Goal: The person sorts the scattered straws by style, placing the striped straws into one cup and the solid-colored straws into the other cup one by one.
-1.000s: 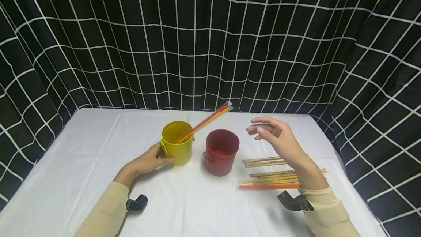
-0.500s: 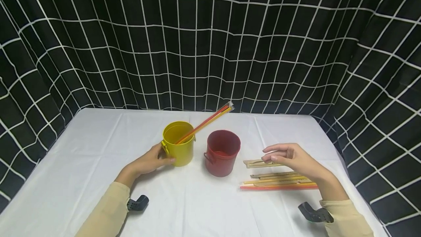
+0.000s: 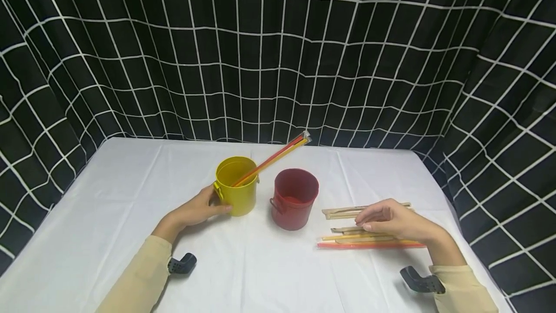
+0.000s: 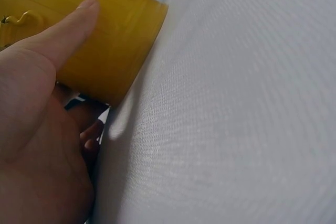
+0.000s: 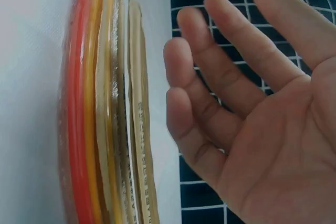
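"Two bunches of sticks on my feed. The nearer sticks (image 3: 347,245), red, yellow and tan, lie flat on the cloth. What's changing?"

"The right hand (image 3: 395,221)! It's lower than a second ago, down just over them, fingers loosely bent, pinching nothing."

"Touching?"

"Not that I see: my right wrist view shows a gap. I'd call it a reach, nothing picked up yet. Just past them, the farther sticks (image 3: 340,215), tan, run partly behind the hand."

"Beyond?"

"The red pail (image 3: 293,216), upright, nothing visible inside. Beside it, the yellow pail (image 3: 239,200); the left hand (image 3: 197,211) stays put, thumb pressed to its wall, other fingers mostly hidden behind. I'd say it's steadying."

"And in there?"

"The leaning sticks (image 3: 282,151), red and yellow, unmoved, tips toward the gridded curtain (image 3: 260,52)."
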{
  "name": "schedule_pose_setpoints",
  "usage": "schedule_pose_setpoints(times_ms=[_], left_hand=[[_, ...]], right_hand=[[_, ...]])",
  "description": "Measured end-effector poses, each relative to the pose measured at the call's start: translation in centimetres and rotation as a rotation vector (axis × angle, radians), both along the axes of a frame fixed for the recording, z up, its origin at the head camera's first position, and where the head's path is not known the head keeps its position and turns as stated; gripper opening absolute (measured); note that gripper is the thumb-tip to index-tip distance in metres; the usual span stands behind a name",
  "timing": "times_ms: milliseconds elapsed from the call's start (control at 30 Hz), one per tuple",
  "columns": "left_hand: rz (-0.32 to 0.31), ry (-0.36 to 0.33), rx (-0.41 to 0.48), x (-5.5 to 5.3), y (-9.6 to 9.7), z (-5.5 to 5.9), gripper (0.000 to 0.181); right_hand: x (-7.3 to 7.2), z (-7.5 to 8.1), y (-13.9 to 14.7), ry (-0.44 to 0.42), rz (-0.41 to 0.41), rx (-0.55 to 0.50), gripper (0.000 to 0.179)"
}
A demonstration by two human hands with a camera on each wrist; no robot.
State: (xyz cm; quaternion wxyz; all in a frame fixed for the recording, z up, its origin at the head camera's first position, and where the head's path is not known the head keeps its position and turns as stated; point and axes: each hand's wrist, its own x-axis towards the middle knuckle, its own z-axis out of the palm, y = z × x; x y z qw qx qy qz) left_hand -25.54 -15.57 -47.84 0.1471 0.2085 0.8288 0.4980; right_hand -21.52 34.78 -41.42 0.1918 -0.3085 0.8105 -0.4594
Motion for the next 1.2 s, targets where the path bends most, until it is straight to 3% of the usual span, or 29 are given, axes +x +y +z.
schedule_pose_setpoints(times_ms=[400,1200], left_hand=[[0.003,-0.017,-0.011,-0.2,0.1,-0.2,0.090],[0.011,-0.029,-0.017,-0.1,0.1,0.1,0.089]], right_hand=[[0.0,-0.6,0.7,0.042,0.003,0.161,0.017],[0.3,-1.4,-0.2,0.081,-0.177,0.380,0.011]])
